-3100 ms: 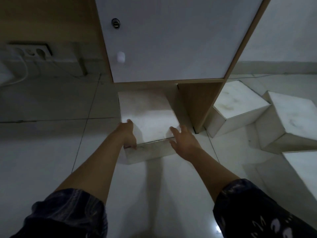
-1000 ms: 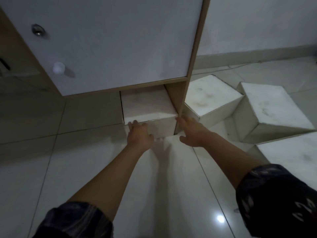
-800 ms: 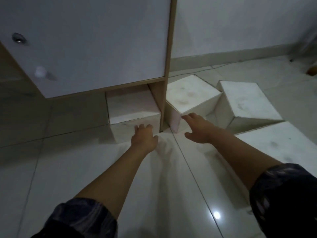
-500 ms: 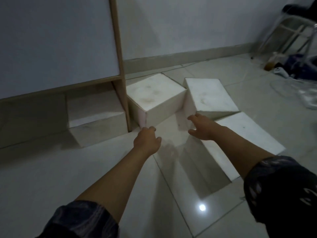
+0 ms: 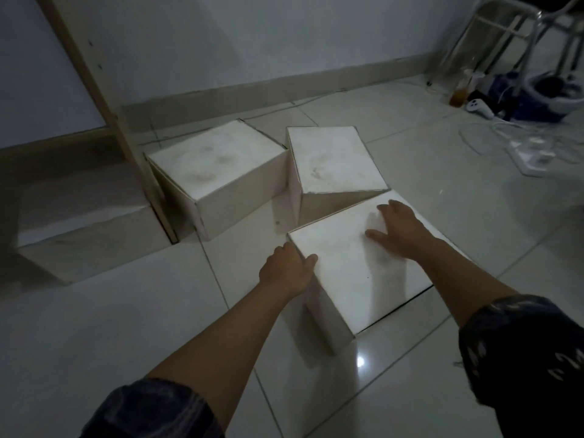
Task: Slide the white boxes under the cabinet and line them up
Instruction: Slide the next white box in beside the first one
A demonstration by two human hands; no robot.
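At far left, one white box point(image 5: 85, 235) is sitting under the cabinet point(image 5: 79, 67), tucked against the inner face of the upright side panel point(image 5: 126, 143). On the outer side of that panel, a second box point(image 5: 218, 172) is resting on the tiled floor point(image 5: 94, 327), rotated so that one corner is pointing toward the viewer. A third box point(image 5: 331, 159) is touching it at a rear corner, with its long axis running away from the viewer.

The nearest box point(image 5: 357, 270) is lying closest to the person, touching the third box. Its long axis is running diagonally, from near-left to far-right, so it is not yet pointing at the cabinet opening.

The left hand point(image 5: 287, 270) is curling over the box's near-left corner, thumb on top. The right hand point(image 5: 398, 229) is pressing flat on the top face, fingers spread.

Risks, as judged from this layout:
- The box is needing a turn before sliding. Pushed at this angle, it is likely to jam against the side panel or the second box.
- Top pressure alone is likely to slip on the smooth face.
- The glossy tile is likely to let the box overshoot and knock the stored box out of line.
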